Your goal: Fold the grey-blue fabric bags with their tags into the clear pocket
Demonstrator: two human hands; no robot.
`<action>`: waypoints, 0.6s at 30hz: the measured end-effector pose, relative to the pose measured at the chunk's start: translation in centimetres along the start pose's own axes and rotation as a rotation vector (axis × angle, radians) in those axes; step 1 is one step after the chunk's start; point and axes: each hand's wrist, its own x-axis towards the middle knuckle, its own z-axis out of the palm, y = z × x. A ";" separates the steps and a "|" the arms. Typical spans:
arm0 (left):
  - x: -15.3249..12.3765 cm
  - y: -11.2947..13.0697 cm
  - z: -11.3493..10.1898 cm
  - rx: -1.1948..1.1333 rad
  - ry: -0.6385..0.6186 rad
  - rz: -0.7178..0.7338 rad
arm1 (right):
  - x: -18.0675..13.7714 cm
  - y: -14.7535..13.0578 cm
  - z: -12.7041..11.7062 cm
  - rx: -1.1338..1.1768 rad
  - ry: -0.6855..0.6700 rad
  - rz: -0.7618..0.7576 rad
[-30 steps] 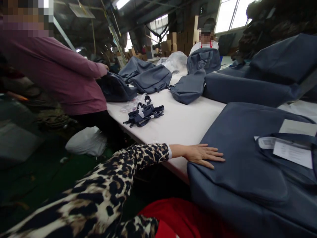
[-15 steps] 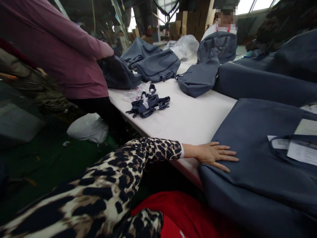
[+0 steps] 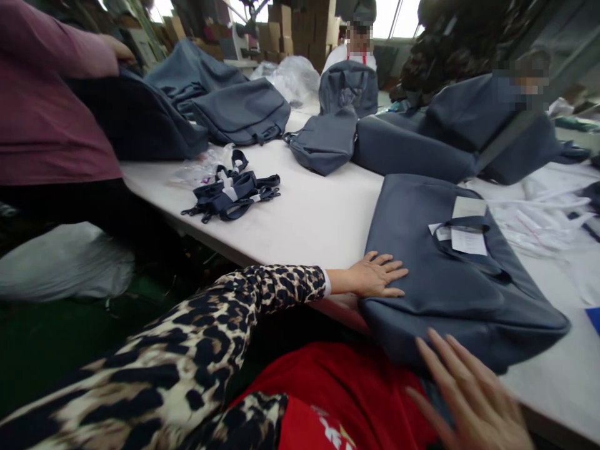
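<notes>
A large dark blue bag (image 3: 422,275) lies flat at the near edge of the white table, its handle and white paper tags (image 3: 469,240) on top. My left hand (image 3: 379,275) rests flat on the bag's left corner, fingers spread. In the lower right, my right hand (image 3: 473,394) is held just in front of the bag's near side, fingers stretched out and slightly blurred. It holds nothing; whether its fingertips touch the bag I cannot tell.
Navy straps (image 3: 234,194) bound with white bands lie on the white table (image 3: 314,219). More blue bags (image 3: 244,112) stand along the far side. A person in a pink top (image 3: 51,119) handles a bag at left. White strips (image 3: 539,225) lie at right.
The view has swung to the right, so the whole bag shows. My right hand has come into view at the lower right. My left hand stays on the bag's corner.
</notes>
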 end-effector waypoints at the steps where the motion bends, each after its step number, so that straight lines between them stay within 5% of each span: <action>1: 0.0 0.2 0.1 0.004 0.000 0.001 | 0.5 -0.9 1.2 -0.050 -0.037 0.026; 6: 0.7 -0.7 -0.3 -0.019 0.003 0.015 | 0.0 -1.9 5.3 -0.097 -0.025 0.073; 12: 2.0 -3.1 -1.0 -0.070 -0.031 0.114 | -3.1 -1.0 4.6 -0.077 -0.022 0.064; 18: 1.9 -3.1 -0.6 -0.065 -0.024 0.086 | 1.0 -4.0 5.8 -0.201 0.036 0.193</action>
